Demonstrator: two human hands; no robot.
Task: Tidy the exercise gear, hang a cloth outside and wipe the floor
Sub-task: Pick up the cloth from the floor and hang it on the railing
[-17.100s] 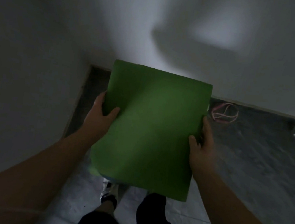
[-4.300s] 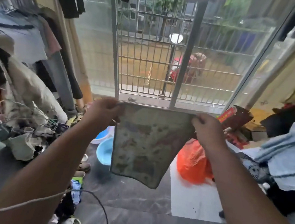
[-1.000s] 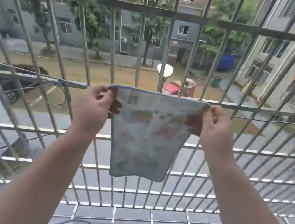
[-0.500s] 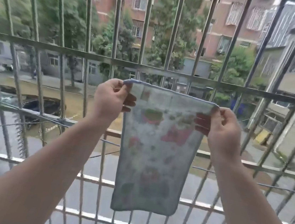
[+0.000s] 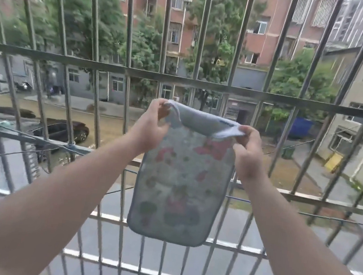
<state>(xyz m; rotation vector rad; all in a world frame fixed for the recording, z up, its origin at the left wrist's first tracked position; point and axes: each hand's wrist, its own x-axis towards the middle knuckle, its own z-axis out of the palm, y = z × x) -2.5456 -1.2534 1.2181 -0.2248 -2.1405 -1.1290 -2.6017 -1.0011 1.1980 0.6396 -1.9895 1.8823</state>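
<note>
A small pale cloth (image 5: 179, 187) with a faded flower print and a grey-blue hem hangs in front of me. My left hand (image 5: 152, 127) pinches its top left corner and my right hand (image 5: 248, 152) pinches its top right corner. The cloth's top edge is folded over away from me, showing its plain grey back. It hangs just inside the metal window grille (image 5: 182, 81), a little below the grille's upper horizontal bar and in front of a lower one.
The grille's vertical bars fill the whole view, with thin wires (image 5: 27, 136) tied across them on the left at wrist height. Beyond lie a wet street, a parked dark car (image 5: 62, 129), trees and brick apartment blocks.
Both hands have tipped the cloth's top edge forward and over, so its upper strip is now folded away from me; half a second ago the cloth hung flat.
</note>
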